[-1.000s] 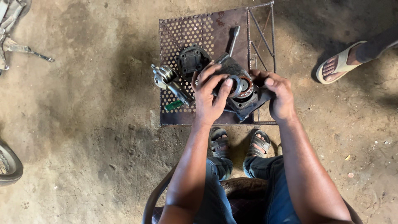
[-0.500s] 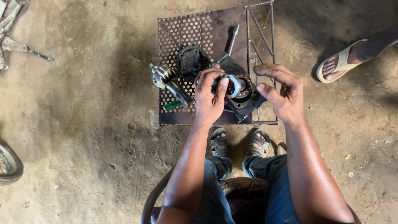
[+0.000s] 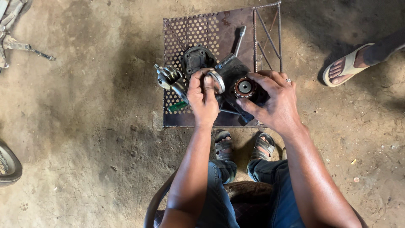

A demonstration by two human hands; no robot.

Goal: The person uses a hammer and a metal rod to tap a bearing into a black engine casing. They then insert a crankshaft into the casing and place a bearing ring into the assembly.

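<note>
Ring (image 3: pixel 217 81), silver metal, is pinched upright between thumb & fingertips (image 3: pixel 208 79) of the left hand (image 3: pixel 203 99), held just left of the hub (image 3: pixel 244 87) & clear of it. Right hand (image 3: pixel 276 101): fingers spread & curled round the hub's right side, thumb lying along its near edge, steadying the dark housing (image 3: pixel 234 71) the hub sits in. No gap visible between palm & housing, so it looks like a firm brace rather than a grip on any loose part.

Hub shows a round bore ringed by coppery teeth, face up. It rests on the stand (image 3: pixel 198 29), a rusty perforated plate w/ a welded rod frame right of the hub. Behind & left of the hub: a black cap (image 3: pixel 196 59). Further left: a small geared shaft (image 3: pixel 168 76) w/ a green-handled tool (image 3: pixel 177 106) near it. A steel bar (image 3: pixel 239 40) lies behind the hub.

Step, as I judge it: ring is off the hub, being handled apart from it. Next move w/ the ring needs it kept square to the bore, housing braced so nothing tips off the plate.

Another person's sandalled foot (image 3: pixel 346 67) stands well right of the hub.
</note>
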